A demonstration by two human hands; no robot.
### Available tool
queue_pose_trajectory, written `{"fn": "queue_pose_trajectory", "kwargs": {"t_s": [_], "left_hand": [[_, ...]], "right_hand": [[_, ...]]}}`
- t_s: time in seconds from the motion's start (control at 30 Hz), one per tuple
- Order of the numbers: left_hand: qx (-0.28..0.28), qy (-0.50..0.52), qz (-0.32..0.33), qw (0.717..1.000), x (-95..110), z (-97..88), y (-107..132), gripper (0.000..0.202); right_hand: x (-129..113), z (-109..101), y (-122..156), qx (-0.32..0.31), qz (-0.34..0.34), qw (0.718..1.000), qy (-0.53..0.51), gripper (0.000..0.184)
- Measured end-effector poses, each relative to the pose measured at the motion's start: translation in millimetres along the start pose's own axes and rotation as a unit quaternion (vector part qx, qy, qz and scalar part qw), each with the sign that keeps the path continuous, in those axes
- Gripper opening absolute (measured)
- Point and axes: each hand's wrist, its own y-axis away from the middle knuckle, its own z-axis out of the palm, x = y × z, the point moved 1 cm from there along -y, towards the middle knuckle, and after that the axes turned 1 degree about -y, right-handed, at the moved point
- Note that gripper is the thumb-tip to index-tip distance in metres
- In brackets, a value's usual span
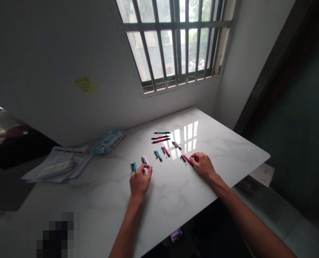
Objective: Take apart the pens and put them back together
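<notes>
My right hand (202, 164) is closed, its fingertips on a red pen barrel (186, 158) lying on the table. Close beside that barrel are a black pen part (183, 158) and a thin white refill (190, 166). My left hand (140, 181) is curled, thumb and forefinger near each other by a white pen barrel (145, 159); whatever it may hold is hidden. Left of it lie a blue barrel (135, 166) and a black part (132, 167). Between my hands are taken-apart pens, one with a blue barrel (159, 155), one with a red barrel (166, 151).
Behind them lie a blue pen (162, 132) and two red pens (160, 141), with black pen parts (177, 145) to their right. A blue-and-white packet (109, 141) and papers (55, 163) occupy the table's left. A barred window (175, 46) is above; another person (8, 138) is at far left.
</notes>
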Motion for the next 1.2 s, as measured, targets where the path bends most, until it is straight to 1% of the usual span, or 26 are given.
{"fn": "queue_pose_trajectory", "kwargs": {"t_s": [0.1,0.2,0.37,0.47,0.57,0.67,0.73,0.8,0.87,0.97,1.07,1.13,1.2], "left_hand": [[0.018,-0.004,-0.054,0.998,-21,-4.9,-2,0.021],[0.023,0.015,-0.085,0.996,-28,-4.8,-2,0.022],[0.055,0.052,-0.052,0.996,-21,-5.2,3,0.024],[0.076,0.065,-0.041,0.994,-21,-9.2,6,0.024],[0.125,0.089,-0.061,0.986,-28,-21.1,4,0.026],[0.191,0.117,-0.103,0.969,-41,-40.0,-1,0.031],[0.216,0.117,-0.125,0.961,-49,-52.3,-5,0.032],[0.223,0.106,-0.128,0.961,-56,-60.9,-9,0.034],[0.218,0.094,-0.124,0.963,-64,-64.2,-12,0.036],[0.202,0.079,-0.135,0.967,-76,-60.5,-14,0.036],[0.176,0.062,-0.138,0.973,-83,-52.8,-14,0.039],[0.168,0.049,-0.124,0.977,-84,-48.8,-14,0.043],[0.162,0.037,-0.111,0.980,-81,-45.9,-13,0.045]], "right_hand": [[1,0,1,-0.011,-0.006,1.000,0.017,0.029],[2,0,2,-0.020,-0.002,0.999,0.031,0.029],[2,-2,4,-0.022,-0.007,0.999,0.040,0.031],[0,-3,6,-0.027,-0.008,0.999,0.032,0.032],[0,-4,6,-0.021,0.000,1.000,0.016,0.035],[1,-5,5,-0.012,0.014,1.000,0.002,0.036],[2,-5,5,-0.010,0.020,1.000,-0.003,0.037],[3,-5,4,-0.011,0.024,1.000,-0.007,0.038],[4,-5,5,-0.009,0.025,1.000,-0.009,0.039],[6,-5,4,-0.003,0.036,0.999,-0.019,0.040],[5,-4,-5,0.031,0.059,0.997,-0.036,0.040],[-2,-1,-20,0.042,0.032,0.998,-0.033,0.038],[-15,5,-43,0.032,-0.035,0.999,-0.013,0.035]]}}
